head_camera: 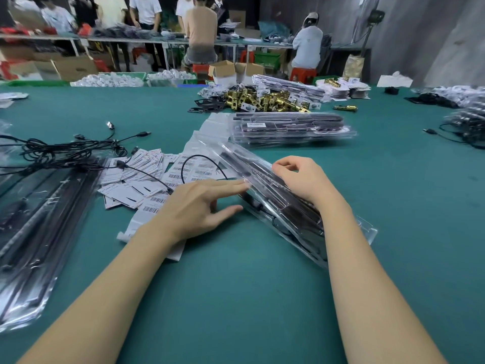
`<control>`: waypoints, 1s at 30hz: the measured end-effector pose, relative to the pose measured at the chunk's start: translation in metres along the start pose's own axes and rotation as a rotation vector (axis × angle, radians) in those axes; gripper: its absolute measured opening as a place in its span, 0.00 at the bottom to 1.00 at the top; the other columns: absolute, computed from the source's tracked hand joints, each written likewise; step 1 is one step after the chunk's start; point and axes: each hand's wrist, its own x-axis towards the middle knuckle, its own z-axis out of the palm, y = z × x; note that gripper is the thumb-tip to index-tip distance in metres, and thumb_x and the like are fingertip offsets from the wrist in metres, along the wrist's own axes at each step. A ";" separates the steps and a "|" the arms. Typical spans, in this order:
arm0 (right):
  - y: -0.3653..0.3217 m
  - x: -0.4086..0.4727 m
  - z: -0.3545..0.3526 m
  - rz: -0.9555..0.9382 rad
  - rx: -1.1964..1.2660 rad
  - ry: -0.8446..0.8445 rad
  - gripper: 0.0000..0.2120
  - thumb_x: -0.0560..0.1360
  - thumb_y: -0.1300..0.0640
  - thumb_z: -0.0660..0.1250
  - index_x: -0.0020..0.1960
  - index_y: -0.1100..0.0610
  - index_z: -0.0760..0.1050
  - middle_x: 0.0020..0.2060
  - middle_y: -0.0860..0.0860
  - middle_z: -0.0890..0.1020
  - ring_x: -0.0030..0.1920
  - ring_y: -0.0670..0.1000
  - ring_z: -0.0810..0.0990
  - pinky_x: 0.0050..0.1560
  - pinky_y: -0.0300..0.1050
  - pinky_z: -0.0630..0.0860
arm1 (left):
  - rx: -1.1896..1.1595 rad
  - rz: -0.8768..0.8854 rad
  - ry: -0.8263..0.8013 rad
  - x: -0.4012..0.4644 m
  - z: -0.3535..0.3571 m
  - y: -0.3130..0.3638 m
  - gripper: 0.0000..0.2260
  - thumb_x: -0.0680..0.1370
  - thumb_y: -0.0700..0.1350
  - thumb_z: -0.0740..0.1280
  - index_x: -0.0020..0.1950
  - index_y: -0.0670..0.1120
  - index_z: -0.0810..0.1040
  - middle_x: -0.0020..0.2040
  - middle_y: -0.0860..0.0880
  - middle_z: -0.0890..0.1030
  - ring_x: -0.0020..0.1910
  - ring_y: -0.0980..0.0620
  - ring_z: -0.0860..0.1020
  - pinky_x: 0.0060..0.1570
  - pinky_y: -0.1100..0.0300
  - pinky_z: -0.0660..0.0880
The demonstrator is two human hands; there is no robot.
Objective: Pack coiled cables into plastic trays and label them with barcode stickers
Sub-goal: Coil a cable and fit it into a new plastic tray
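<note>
1. Far left: a stack of clear plastic trays (39, 227) lies on the green counter (236, 298), long axis running from the near-left edge up toward the centre; dark strips show through the plastic.
2. Behind that stack: a tangle of loose black cables (60, 151), plug ends pointing right.
3. Left of centre: barcode stickers (147, 174) lie scattered in overlapping sheets. One black cable loop (202, 164) crosses over them and arcs toward the tray in hand.
4. Left hand (194, 206): palm down over the near edge of the sticker sheets. Fingers (231, 185) straight and slightly spread; the tips touch the left edge of the tray in hand. Nothing is gripped.
5. Centre: the clear tray in hand (273, 198) lies diagonally, long axis from far-left to near-right, far end tilted up off the counter. A dark cable and strip show inside it.
6. Right hand (301, 177): rests on top of the tray, fingers curled over its upper face and pinching the plastic.
7. Behind centre: a pile of filled trays (291, 127), long axis left to right, a barcode label on the top one.
8. Further back: brass latch parts (265, 99) heaped beside more packets.
9. Far right: more black cables and packets (464, 122), blurred.
</note>
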 end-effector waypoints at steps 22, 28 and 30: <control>-0.002 -0.003 0.005 0.011 -0.006 0.037 0.08 0.78 0.46 0.67 0.52 0.47 0.81 0.42 0.39 0.80 0.44 0.38 0.76 0.38 0.33 0.67 | 0.035 -0.091 -0.048 0.006 0.009 0.008 0.10 0.76 0.67 0.64 0.54 0.70 0.81 0.55 0.72 0.79 0.54 0.66 0.80 0.43 0.62 0.77; -0.004 -0.003 0.005 0.010 -0.017 0.035 0.07 0.78 0.46 0.67 0.52 0.46 0.81 0.42 0.39 0.80 0.45 0.38 0.76 0.38 0.33 0.66 | -0.103 -0.152 -0.073 0.006 0.007 0.005 0.09 0.73 0.63 0.70 0.54 0.69 0.82 0.54 0.73 0.79 0.45 0.75 0.77 0.43 0.66 0.74; -0.006 -0.004 0.004 0.013 -0.050 0.016 0.08 0.78 0.45 0.66 0.53 0.46 0.81 0.45 0.40 0.80 0.48 0.42 0.78 0.40 0.34 0.68 | -0.200 -0.159 -0.089 0.005 0.005 0.002 0.09 0.74 0.56 0.74 0.53 0.66 0.84 0.53 0.70 0.81 0.35 0.77 0.72 0.39 0.69 0.70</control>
